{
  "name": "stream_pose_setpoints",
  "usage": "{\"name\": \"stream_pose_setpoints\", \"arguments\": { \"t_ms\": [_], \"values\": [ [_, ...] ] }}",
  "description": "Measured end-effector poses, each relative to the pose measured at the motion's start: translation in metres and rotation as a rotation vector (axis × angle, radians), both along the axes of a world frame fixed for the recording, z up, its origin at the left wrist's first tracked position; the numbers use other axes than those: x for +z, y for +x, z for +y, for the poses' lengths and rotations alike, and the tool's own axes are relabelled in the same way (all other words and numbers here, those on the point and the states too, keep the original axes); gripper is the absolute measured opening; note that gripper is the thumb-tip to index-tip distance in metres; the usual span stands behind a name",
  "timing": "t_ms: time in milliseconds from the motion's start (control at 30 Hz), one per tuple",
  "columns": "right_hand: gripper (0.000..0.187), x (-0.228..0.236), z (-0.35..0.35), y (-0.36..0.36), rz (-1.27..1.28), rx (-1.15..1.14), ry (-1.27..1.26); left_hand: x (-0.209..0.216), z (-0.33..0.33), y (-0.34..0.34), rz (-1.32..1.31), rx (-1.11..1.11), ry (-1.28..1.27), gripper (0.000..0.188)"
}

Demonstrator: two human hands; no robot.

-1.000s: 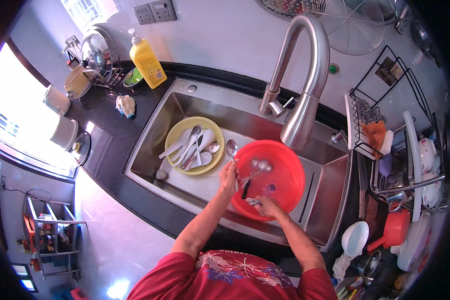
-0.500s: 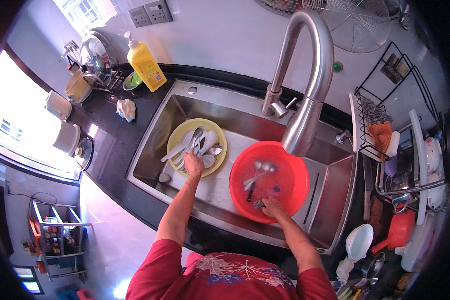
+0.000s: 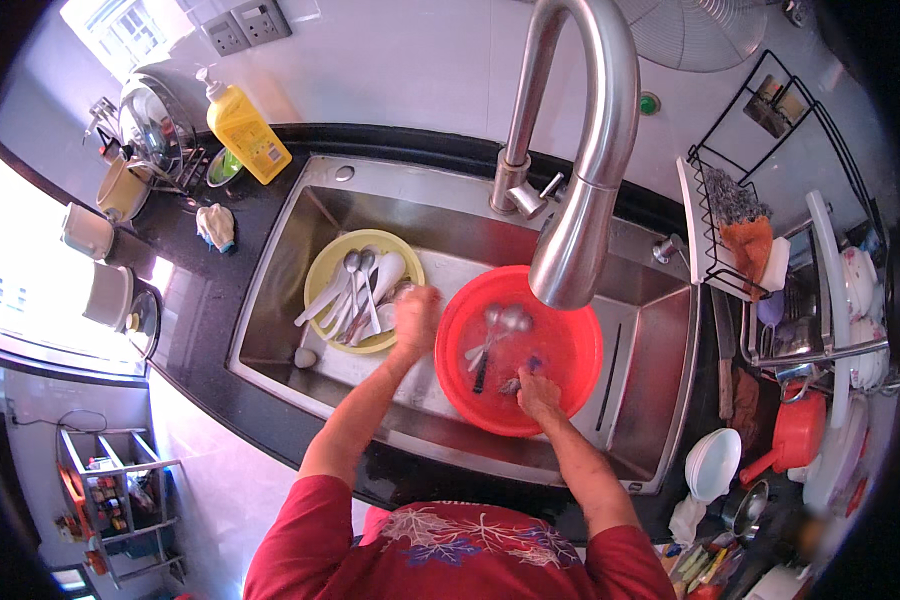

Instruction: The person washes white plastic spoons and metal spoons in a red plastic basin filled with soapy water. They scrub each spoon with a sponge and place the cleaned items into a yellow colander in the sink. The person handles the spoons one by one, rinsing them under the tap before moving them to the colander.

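Observation:
Several spoons, forks and white soup spoons (image 3: 348, 295) lie in a yellow bowl (image 3: 317, 262) on the left of the steel sink (image 3: 420, 395). My left hand (image 3: 417, 318) is between that bowl and a red basin (image 3: 588, 372); motion smears its fingers, so its hold cannot be made out. My right hand (image 3: 538, 394) is in the basin near its front rim, fingers closed on what looks like a grey scrubber (image 3: 511, 386). Spoons (image 3: 510, 318) and a black-handled piece of cutlery (image 3: 480, 373) lie in the basin's water.
A steel faucet (image 3: 574, 250) arches over the basin. At the back left stand a yellow pump bottle (image 3: 248, 135) and a crumpled cloth (image 3: 215, 227). To the right are a dish rack (image 3: 815, 358), white bowls (image 3: 714, 465) and a red dipper (image 3: 798, 430).
My left hand has left the cutlery in the yellow bowl and moved right toward the red basin. My right hand stays in the basin with the scrubber. The whole view has shifted slightly.

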State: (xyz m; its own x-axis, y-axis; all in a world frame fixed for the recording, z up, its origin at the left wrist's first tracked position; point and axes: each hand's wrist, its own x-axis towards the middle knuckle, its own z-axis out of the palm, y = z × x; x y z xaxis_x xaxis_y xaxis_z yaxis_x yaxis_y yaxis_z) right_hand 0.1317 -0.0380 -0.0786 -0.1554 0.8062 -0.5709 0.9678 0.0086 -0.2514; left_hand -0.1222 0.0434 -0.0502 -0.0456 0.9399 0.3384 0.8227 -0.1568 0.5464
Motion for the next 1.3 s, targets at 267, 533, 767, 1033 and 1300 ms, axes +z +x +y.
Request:
{"name": "stream_pose_setpoints", "arguments": {
  "t_ms": [267, 533, 767, 1033, 1300],
  "values": [
    [0.032, 0.001, -0.01, 0.018, 0.165, 0.081, 0.347, -0.052, -0.047, 0.096, 0.389, -0.258, -0.571, 0.033],
    [0.027, -0.024, -0.019, 0.019, 0.183, 0.245, 0.327, -0.052, -0.052, 0.108, 0.009, -0.01, -0.737, 0.029],
    [0.018, -0.077, 0.008, 0.041, 0.521, -0.398, 0.347, -0.076, -0.053, 0.106, -1.116, -0.008, -0.698, 0.026],
    [0.019, 0.074, 0.031, -0.019, 0.772, -0.32, 0.738, 0.058, -0.079, 0.109, -1.294, -0.139, -1.015, 0.034],
    [0.018, 0.082, 0.066, -0.015, 0.975, -0.499, 0.572, 0.028, -0.091, 0.123, -0.963, -0.522, -0.289, 0.031]
  ]
}}
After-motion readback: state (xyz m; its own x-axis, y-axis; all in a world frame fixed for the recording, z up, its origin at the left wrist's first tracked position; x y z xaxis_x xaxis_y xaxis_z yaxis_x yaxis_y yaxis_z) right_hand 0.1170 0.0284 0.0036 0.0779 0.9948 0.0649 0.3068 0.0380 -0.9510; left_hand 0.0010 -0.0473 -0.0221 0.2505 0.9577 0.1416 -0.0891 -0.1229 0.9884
